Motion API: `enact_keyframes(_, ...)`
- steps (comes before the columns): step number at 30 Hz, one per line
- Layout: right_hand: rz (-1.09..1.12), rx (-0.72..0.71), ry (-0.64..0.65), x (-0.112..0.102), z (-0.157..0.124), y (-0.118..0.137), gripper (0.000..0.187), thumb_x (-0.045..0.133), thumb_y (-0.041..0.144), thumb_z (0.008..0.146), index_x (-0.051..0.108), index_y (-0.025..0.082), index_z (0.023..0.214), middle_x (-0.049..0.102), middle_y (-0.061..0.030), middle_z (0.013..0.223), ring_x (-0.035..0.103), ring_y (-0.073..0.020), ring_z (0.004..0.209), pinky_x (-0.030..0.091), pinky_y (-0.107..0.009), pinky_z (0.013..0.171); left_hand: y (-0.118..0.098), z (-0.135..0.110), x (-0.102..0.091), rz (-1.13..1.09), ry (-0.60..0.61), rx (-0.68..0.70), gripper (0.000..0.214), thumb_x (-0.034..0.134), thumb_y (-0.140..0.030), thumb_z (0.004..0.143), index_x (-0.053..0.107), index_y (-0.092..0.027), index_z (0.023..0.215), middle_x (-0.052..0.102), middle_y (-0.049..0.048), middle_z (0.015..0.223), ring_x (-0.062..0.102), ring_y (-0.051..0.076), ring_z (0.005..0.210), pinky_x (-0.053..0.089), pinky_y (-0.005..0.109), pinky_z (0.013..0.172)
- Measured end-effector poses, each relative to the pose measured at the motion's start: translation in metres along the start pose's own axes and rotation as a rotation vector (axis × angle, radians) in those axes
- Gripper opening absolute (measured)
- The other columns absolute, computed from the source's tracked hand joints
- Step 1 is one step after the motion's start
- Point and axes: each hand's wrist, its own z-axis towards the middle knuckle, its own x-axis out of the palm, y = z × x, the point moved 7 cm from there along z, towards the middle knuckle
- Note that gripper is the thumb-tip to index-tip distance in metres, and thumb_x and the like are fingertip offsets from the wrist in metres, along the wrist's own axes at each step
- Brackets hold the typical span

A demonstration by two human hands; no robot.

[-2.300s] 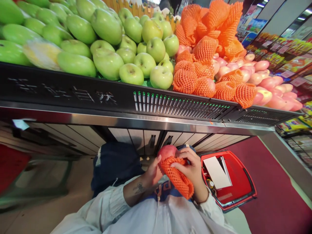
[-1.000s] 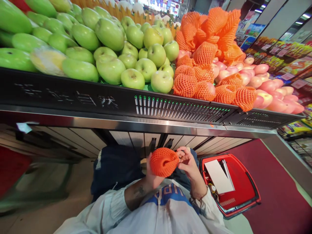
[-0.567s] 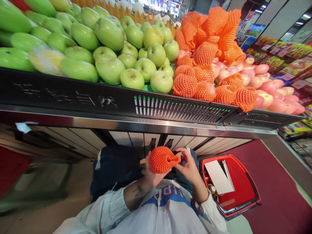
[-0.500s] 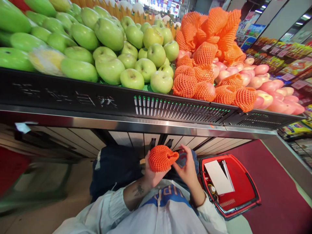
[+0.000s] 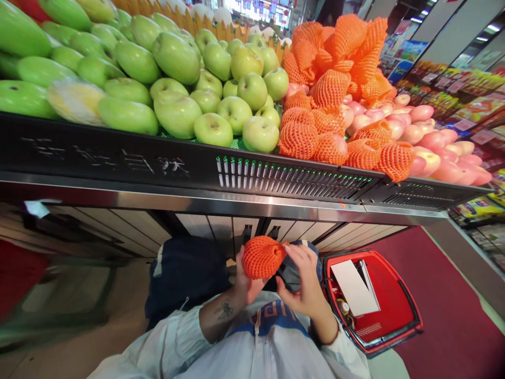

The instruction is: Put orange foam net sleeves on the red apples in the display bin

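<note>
A round fruit in an orange foam net (image 5: 261,258) lies in my left hand (image 5: 245,287), whose fingers and thumb curve around it from the left and below. The net hides what kind of fruit it is. At the net's gathered right end, the fingertips of my right hand (image 5: 303,276) touch the foam, while the thumb stands apart below. In front of me, the display holds more fruit in orange foam nets (image 5: 300,139), bare pink apples (image 5: 445,147) and green apples (image 5: 213,129).
Green mangoes (image 5: 128,116) fill the left of the black display bin (image 5: 90,155). A steel ledge (image 5: 221,204) runs below it, above cabinet doors. To my right stands a red shopping basket (image 5: 394,316) with a white box (image 5: 355,287) and a bottle in it. Snack shelves rise at far right.
My right fingers have moved up onto the net's gathered end, and the thumb has dropped away from it. That end sticks out less. The left hand keeps its hold.
</note>
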Motion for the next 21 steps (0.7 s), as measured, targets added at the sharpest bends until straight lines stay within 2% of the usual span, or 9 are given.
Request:
enact_keyframes(3, -0.033, 0.021, -0.043, -0.008, 0.0, 0.0, 0.049, 0.071, 0.021, 0.085, 0.053, 0.024, 0.131, 0.065, -0.0092, 0.112, 0.054, -0.0263, 0.109, 0.044, -0.046, 0.098, -0.002, -0.001, 0.01, -0.013, 0.045, 0.054, 0.061, 0.063, -0.068, 0.082, 0.071, -0.014, 0.108, 0.073, 0.0112, 0.109, 0.065, 0.028, 0.106, 0.048, 0.039, 0.097)
enact_keyframes(5, -0.027, 0.0, -0.072, -0.01, 0.0, 0.002, 0.03, 0.07, 0.016, 0.087, 0.059, 0.026, 0.112, 0.067, -0.0052, 0.099, 0.055, -0.0235, 0.101, 0.044, -0.042, 0.093, 0.0, -0.001, 0.013, -0.012, 0.069, 0.044, 0.064, 0.063, -0.071, 0.08, 0.071, -0.013, 0.108, 0.073, 0.012, 0.109, 0.065, 0.028, 0.105, 0.048, 0.04, 0.097)
enact_keyframes(7, -0.004, -0.046, -0.034, -0.008, 0.001, 0.007, 0.021, 0.066, 0.009, 0.087, 0.059, 0.025, 0.1, 0.069, -0.0039, 0.099, 0.054, -0.0231, 0.102, 0.043, -0.041, 0.093, 0.001, -0.001, 0.012, 0.013, 0.069, 0.022, 0.069, 0.062, -0.075, 0.079, 0.07, -0.013, 0.108, 0.073, 0.0119, 0.107, 0.065, 0.028, 0.103, 0.048, 0.04, 0.097)
enact_keyframes(10, 0.113, -0.08, 0.064, -0.005, 0.004, 0.011, 0.022, 0.061, 0.006, 0.082, 0.057, 0.024, 0.095, 0.07, -0.004, 0.101, 0.055, -0.0235, 0.104, 0.044, -0.041, 0.092, 0.002, -0.002, 0.008, 0.069, 0.057, 0.017, 0.071, 0.058, -0.078, 0.079, 0.069, -0.015, 0.108, 0.072, 0.0108, 0.103, 0.064, 0.029, 0.104, 0.046, 0.042, 0.099)
enact_keyframes(12, 0.229, -0.037, 0.111, -0.006, 0.007, 0.009, 0.025, 0.058, 0.007, 0.08, 0.058, 0.023, 0.099, 0.069, -0.0041, 0.095, 0.056, -0.0222, 0.097, 0.047, -0.039, 0.087, 0.001, -0.004, 0.008, 0.102, 0.063, 0.032, 0.07, 0.058, -0.079, 0.078, 0.069, -0.016, 0.107, 0.073, 0.0105, 0.103, 0.063, 0.031, 0.107, 0.044, 0.044, 0.101)
enact_keyframes(14, 0.309, 0.013, 0.164, -0.007, 0.009, 0.006, 0.024, 0.055, 0.01, 0.084, 0.061, 0.022, 0.103, 0.069, -0.0043, 0.09, 0.056, -0.0212, 0.089, 0.048, -0.038, 0.082, 0.001, -0.006, 0.01, 0.112, 0.073, 0.048, 0.068, 0.061, -0.078, 0.077, 0.07, -0.018, 0.107, 0.074, 0.0099, 0.105, 0.063, 0.033, 0.112, 0.044, 0.044, 0.103)
enact_keyframes(18, 0.314, 0.1, 0.235, -0.01, 0.01, -0.002, 0.024, 0.049, 0.011, 0.09, 0.07, 0.021, 0.089, 0.067, -0.0039, 0.073, 0.056, -0.0217, 0.083, 0.048, -0.036, 0.076, 0.001, -0.008, 0.011, 0.137, 0.057, 0.038, 0.067, 0.069, -0.077, 0.07, 0.07, -0.02, 0.106, 0.076, 0.0082, 0.103, 0.059, 0.037, 0.123, 0.042, 0.047, 0.109)
enact_keyframes(21, 0.268, 0.26, 0.22, -0.013, 0.006, -0.016, 0.023, 0.052, 0.014, 0.09, 0.075, 0.019, 0.085, 0.069, -0.0064, 0.078, 0.063, -0.0211, 0.083, 0.05, -0.033, 0.073, 0.004, -0.006, 0.007, 0.171, 0.041, 0.02, 0.069, 0.069, -0.077, 0.07, 0.07, -0.018, 0.107, 0.075, 0.0109, 0.104, 0.056, 0.039, 0.13, 0.039, 0.05, 0.112)
